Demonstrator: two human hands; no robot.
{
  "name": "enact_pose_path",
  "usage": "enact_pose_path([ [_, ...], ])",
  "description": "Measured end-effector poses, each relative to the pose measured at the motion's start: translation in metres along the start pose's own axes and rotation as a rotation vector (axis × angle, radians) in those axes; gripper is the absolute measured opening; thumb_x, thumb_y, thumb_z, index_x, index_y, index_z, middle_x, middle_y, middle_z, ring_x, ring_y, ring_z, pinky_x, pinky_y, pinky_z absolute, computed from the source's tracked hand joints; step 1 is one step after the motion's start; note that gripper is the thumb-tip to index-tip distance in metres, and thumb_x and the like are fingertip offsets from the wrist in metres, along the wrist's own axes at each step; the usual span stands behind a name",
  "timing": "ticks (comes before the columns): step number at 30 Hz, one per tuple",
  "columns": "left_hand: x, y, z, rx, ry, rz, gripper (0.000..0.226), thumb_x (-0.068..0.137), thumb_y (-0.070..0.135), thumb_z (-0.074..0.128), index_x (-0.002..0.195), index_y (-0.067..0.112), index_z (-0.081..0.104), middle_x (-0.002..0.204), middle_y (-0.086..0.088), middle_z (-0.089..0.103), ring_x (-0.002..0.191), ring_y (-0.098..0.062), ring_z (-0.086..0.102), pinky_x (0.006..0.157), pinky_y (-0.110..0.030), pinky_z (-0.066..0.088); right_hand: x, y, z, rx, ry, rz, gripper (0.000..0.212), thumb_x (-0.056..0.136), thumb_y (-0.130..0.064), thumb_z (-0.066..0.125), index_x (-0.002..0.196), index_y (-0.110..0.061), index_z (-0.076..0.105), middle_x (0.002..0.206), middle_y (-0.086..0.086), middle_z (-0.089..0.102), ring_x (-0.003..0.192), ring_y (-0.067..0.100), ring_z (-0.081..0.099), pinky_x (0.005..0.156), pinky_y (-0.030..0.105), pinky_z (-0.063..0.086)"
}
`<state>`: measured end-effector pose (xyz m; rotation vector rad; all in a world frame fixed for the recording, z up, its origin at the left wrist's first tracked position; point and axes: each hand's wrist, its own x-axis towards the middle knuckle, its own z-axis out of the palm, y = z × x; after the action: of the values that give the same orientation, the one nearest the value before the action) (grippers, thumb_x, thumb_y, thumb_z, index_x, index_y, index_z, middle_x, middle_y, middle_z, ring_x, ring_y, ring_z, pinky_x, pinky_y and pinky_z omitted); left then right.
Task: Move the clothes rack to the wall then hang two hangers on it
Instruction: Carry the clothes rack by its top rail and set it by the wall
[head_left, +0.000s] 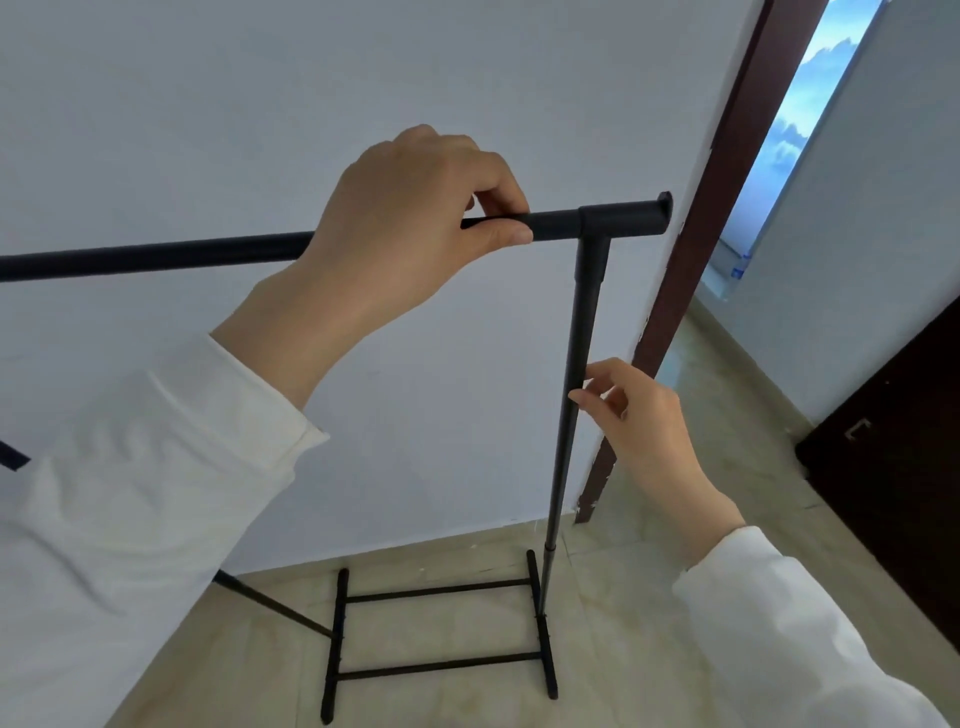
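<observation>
A black clothes rack (582, 332) stands on the tiled floor close to a white wall (208, 104). Its top bar (156, 254) runs from the left edge to a T-joint at the upper right. My left hand (410, 218) is closed around the top bar just left of that joint. My right hand (639, 421) is beside the right upright pole at mid height, fingers loosely apart, fingertips touching the pole. The rack's base frame (441, 623) lies flat on the floor. No hangers are in view.
A dark brown door frame (691, 291) stands just right of the rack's end. Beyond it is an opening with a bright window. A dark wooden door or cabinet (893, 467) is at the right. Beige floor tiles (623, 649) spread below.
</observation>
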<state>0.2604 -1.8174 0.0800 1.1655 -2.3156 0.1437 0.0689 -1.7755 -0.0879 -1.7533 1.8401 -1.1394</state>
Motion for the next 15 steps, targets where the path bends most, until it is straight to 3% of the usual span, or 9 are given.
enact_pose_path([
  [5,0.018,0.012,0.017,0.053,-0.008,-0.053,0.018,0.084,0.042,0.054,0.094,0.032,0.065,0.089,0.015,0.056,0.087,-0.007,0.041,0.071,-0.026,0.027,0.025,0.023,-0.006,-0.005,-0.024,-0.026,0.02,0.082,-0.031,0.06,0.1,-0.022,0.061,0.068,-0.025,0.051,0.059,0.0,0.051,0.052,0.013,0.033],
  [10,0.029,0.018,0.027,0.084,0.001,-0.082,0.018,0.084,0.041,0.054,0.096,0.032,0.064,0.096,0.008,0.063,0.094,-0.014,0.048,0.073,-0.029,0.03,0.04,0.037,-0.005,0.003,-0.042,-0.053,0.02,0.081,-0.032,0.06,0.099,-0.024,0.06,0.067,-0.027,0.049,0.058,-0.001,0.052,0.052,0.011,0.033],
  [15,0.033,0.02,0.031,0.101,0.012,-0.122,0.018,0.085,0.04,0.054,0.097,0.032,0.064,0.093,0.013,0.059,0.092,-0.011,0.045,0.074,-0.029,0.029,0.049,0.043,-0.004,0.021,-0.055,-0.077,0.019,0.081,-0.033,0.06,0.099,-0.025,0.059,0.068,-0.029,0.048,0.059,0.0,0.052,0.053,0.012,0.035],
])
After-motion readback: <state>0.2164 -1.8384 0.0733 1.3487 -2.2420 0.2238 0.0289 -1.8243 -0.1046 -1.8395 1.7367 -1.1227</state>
